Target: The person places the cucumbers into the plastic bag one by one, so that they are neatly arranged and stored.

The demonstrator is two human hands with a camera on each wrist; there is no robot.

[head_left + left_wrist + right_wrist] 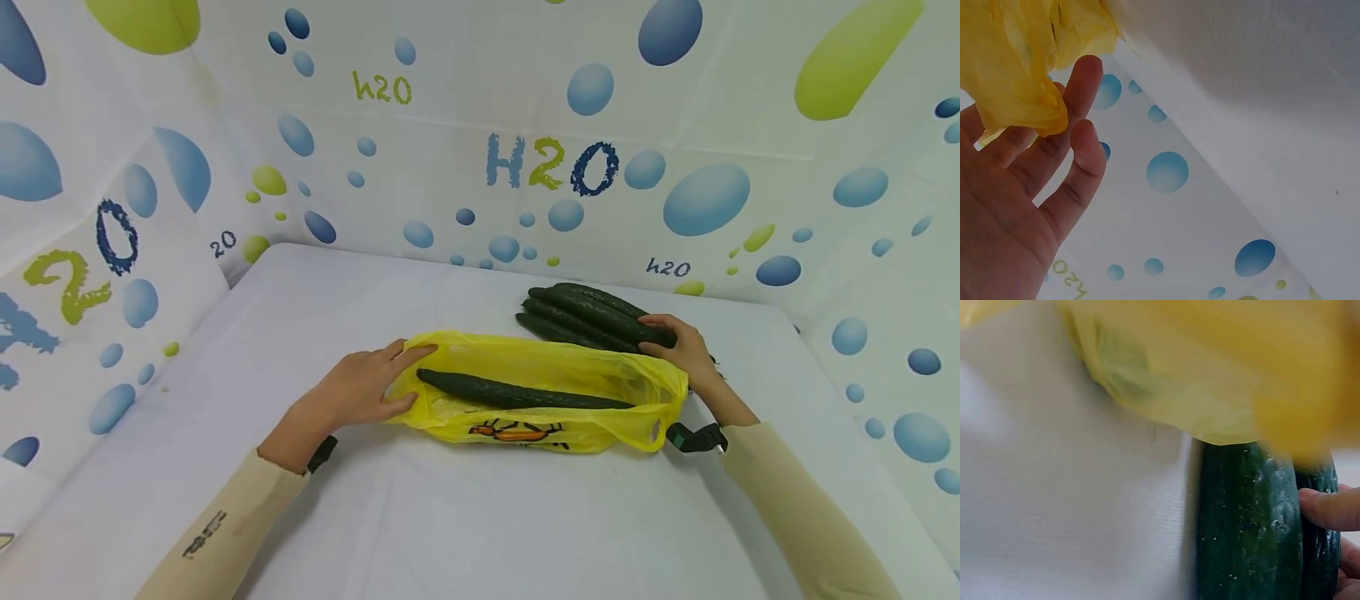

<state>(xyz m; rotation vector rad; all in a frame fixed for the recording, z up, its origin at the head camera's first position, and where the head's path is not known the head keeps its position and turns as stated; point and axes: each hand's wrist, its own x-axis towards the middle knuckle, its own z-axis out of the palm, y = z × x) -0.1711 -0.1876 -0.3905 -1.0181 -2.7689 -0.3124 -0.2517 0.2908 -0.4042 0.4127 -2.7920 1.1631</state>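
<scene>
A yellow plastic bag lies on its side across the table, its mouth spread wide. One long dark green cucumber rests inside it. At the bag's left end is my left hand, fingers loosely extended and touching the rim; the left wrist view shows yellow film draped against those fingers. Behind the bag several cucumbers lie side by side. My right hand grips the right end of one cucumber, thumb on one side and fingers on the other. Beside it another cucumber lies partly under the bag's edge.
A white cloth covers the table. Patterned sheets with blue and green drops form a back wall and side walls close around it. Dark straps sit at both wrists.
</scene>
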